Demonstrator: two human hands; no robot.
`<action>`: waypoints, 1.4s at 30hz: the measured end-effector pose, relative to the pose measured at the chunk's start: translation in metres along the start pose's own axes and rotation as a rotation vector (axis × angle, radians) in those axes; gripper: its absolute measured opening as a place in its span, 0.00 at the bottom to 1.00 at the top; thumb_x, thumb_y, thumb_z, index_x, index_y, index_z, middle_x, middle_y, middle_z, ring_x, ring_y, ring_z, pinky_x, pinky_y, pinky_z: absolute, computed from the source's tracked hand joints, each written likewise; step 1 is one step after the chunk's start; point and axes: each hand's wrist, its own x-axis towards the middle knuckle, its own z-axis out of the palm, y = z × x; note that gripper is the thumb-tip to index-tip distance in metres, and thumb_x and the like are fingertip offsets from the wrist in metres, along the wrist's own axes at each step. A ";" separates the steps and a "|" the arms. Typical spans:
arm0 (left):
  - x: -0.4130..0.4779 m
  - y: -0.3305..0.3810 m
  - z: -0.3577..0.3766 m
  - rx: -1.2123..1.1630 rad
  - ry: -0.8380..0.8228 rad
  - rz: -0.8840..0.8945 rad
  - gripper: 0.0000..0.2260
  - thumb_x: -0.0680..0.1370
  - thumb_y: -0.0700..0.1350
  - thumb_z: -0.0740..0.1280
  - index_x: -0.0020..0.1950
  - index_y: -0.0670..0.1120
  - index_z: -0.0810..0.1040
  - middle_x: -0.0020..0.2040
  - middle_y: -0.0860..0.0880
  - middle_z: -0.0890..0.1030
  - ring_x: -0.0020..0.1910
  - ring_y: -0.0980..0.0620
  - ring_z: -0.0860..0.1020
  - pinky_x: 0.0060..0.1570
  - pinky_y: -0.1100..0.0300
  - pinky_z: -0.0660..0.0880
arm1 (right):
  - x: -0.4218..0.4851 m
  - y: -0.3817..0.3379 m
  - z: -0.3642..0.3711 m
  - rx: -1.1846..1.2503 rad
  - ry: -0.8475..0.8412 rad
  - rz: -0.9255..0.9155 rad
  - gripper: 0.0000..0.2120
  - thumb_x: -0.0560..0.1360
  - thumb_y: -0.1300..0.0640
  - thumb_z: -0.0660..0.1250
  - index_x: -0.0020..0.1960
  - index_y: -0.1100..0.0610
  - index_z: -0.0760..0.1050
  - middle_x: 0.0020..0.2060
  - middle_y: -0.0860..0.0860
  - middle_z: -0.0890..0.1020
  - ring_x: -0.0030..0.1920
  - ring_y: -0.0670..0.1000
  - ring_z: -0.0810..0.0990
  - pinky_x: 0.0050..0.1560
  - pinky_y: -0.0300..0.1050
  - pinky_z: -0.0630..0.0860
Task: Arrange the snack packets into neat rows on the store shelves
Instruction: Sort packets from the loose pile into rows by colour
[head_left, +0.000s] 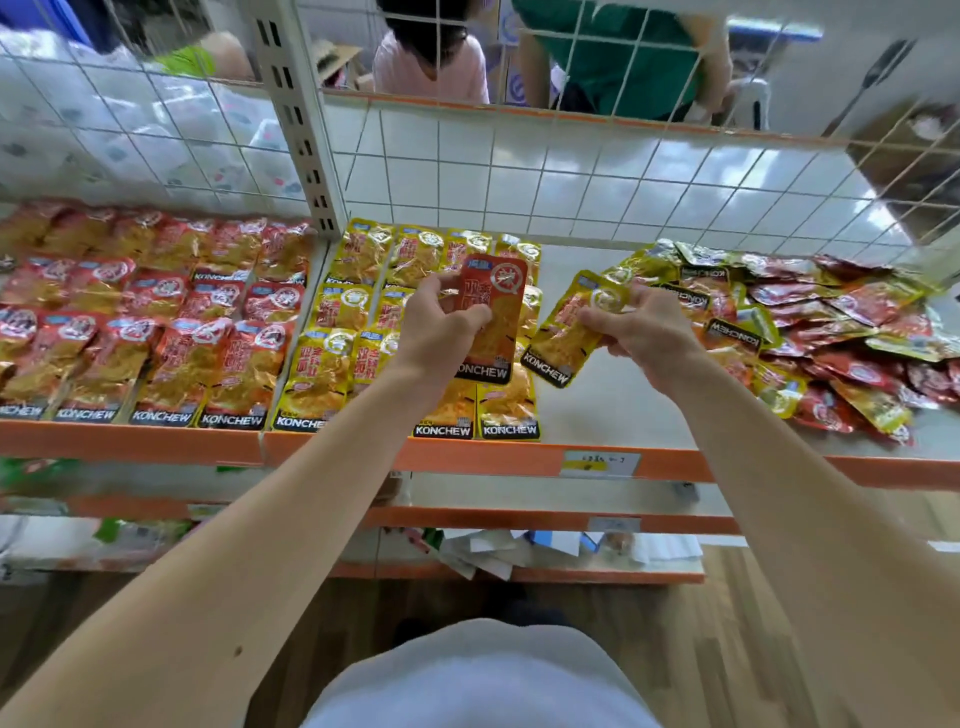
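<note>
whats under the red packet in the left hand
Rows of yellow packets on the shelf. The red packet and left hand cover part of those rows.

Head-worn view, facing forward-down, close over shelf (597, 460)

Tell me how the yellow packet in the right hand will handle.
Probably light: the right hand pinches the yellow packet by one edge. Likely slippery: the film shines. It juts out flat, so probably fairly stiff.
</note>
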 end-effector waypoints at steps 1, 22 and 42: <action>0.002 0.000 0.004 0.014 0.011 0.017 0.19 0.76 0.37 0.69 0.66 0.46 0.73 0.51 0.43 0.84 0.43 0.49 0.84 0.35 0.61 0.79 | 0.014 0.004 0.000 -0.085 0.021 -0.047 0.23 0.70 0.53 0.78 0.61 0.57 0.76 0.42 0.54 0.84 0.36 0.47 0.81 0.39 0.42 0.77; 0.013 -0.013 0.029 0.033 0.190 0.047 0.17 0.77 0.38 0.69 0.63 0.50 0.72 0.53 0.44 0.83 0.47 0.49 0.83 0.40 0.58 0.81 | 0.032 0.042 0.018 -0.829 -0.099 -0.567 0.23 0.80 0.52 0.64 0.74 0.54 0.70 0.77 0.49 0.66 0.77 0.52 0.62 0.73 0.55 0.61; 0.002 -0.005 0.023 -0.030 0.206 0.044 0.16 0.78 0.38 0.69 0.63 0.48 0.72 0.48 0.46 0.84 0.43 0.52 0.84 0.40 0.60 0.80 | 0.070 0.011 0.063 -0.948 -0.171 -0.510 0.28 0.83 0.41 0.53 0.80 0.49 0.58 0.80 0.48 0.55 0.80 0.49 0.51 0.77 0.58 0.39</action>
